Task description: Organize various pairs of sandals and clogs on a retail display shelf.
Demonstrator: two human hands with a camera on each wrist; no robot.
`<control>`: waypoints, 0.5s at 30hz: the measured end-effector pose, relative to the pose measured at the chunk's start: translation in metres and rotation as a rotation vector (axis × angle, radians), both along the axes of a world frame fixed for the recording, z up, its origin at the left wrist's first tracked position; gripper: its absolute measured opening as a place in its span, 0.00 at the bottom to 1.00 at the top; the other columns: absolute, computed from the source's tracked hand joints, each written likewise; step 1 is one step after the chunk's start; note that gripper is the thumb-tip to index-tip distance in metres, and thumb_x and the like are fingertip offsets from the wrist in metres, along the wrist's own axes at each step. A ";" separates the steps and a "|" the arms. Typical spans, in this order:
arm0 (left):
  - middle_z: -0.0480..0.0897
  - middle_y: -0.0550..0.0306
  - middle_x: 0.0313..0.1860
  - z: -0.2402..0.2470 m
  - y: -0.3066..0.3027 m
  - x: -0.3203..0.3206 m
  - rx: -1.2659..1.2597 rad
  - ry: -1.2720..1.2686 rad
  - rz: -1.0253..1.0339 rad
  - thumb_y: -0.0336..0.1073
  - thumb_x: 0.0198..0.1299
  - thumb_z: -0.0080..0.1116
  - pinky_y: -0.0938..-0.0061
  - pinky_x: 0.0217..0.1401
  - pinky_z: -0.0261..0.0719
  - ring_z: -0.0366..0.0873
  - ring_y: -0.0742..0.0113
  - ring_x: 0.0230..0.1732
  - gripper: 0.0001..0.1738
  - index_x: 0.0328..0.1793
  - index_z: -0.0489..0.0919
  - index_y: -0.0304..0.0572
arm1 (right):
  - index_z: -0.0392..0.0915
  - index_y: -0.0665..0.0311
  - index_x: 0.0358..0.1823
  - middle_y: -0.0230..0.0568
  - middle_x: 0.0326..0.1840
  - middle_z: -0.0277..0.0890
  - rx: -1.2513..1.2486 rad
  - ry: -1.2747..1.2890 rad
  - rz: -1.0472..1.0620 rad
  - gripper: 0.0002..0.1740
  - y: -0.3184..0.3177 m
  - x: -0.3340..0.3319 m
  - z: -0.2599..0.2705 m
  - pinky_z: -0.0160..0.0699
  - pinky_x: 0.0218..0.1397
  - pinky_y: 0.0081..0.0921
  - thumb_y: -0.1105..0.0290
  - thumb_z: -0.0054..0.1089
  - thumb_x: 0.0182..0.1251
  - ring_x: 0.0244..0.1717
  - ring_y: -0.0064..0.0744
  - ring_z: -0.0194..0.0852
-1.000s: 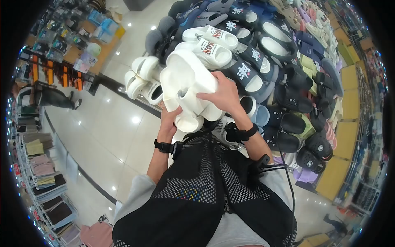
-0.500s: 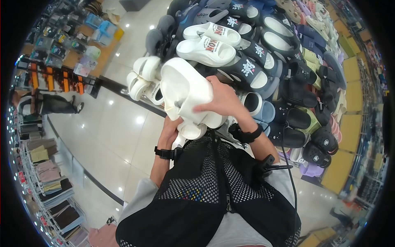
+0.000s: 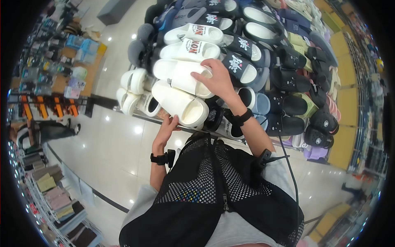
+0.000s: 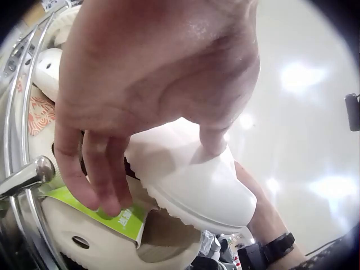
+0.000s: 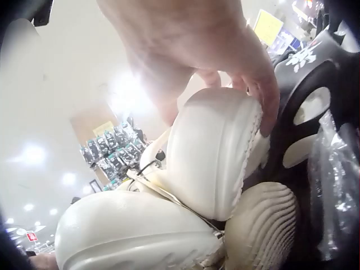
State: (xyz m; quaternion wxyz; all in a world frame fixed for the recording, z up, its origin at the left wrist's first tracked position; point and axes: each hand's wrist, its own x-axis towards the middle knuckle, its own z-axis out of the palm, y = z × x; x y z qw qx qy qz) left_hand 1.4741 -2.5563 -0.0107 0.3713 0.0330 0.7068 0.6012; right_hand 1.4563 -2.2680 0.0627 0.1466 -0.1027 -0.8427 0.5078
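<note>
Two plain white slides lie side by side at the front edge of the pile, the nearer slide (image 3: pixel 179 103) and the farther slide (image 3: pixel 177 78). The right hand (image 3: pixel 218 80) has its fingers over the toe of the farther one; in the right wrist view that hand (image 5: pixel 208 56) grips the upper slide (image 5: pixel 211 146), beside the lower slide (image 5: pixel 135 230). The left hand (image 3: pixel 165 129) is at the near side of the nearer slide. In the left wrist view its thumb touches a white slide (image 4: pixel 188 174), and the other fingers of the left hand (image 4: pixel 157 73) curl down beside it.
White slides with red lettering (image 3: pixel 197 47) lie behind, dark slides (image 3: pixel 242 68) to the right. White sandals (image 3: pixel 133 80) are at the pile's left. A metal rail (image 4: pixel 25 140) borders the display. One person (image 3: pixel 45 131) stands far left.
The white slides have come down from the raised, tilted hold onto the pile, lying side by side. The left hand has shifted to the near slide's edge; the right hand is over the farther toe.
</note>
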 end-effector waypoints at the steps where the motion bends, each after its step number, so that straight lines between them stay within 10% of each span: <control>1: 0.80 0.44 0.64 -0.005 -0.001 -0.003 -0.001 0.006 -0.021 0.57 0.80 0.53 0.66 0.55 0.87 0.81 0.59 0.61 0.42 0.82 0.59 0.27 | 0.80 0.64 0.60 0.48 0.62 0.79 0.096 -0.047 -0.026 0.39 0.001 0.002 0.001 0.78 0.70 0.37 0.53 0.87 0.51 0.65 0.47 0.80; 10: 0.84 0.45 0.60 -0.005 -0.001 0.004 -0.023 -0.085 -0.326 0.44 0.77 0.62 0.66 0.56 0.84 0.86 0.60 0.55 0.33 0.77 0.63 0.31 | 0.76 0.61 0.72 0.53 0.77 0.70 0.147 0.202 0.301 0.46 0.018 0.012 0.009 0.64 0.83 0.42 0.52 0.84 0.52 0.80 0.53 0.64; 15: 0.83 0.46 0.62 -0.002 0.001 -0.005 -0.075 -0.120 -0.263 0.41 0.80 0.57 0.66 0.58 0.84 0.86 0.60 0.55 0.30 0.79 0.62 0.34 | 0.74 0.62 0.72 0.57 0.77 0.68 0.258 0.067 -0.025 0.47 0.003 0.026 -0.005 0.65 0.81 0.47 0.45 0.81 0.55 0.78 0.59 0.63</control>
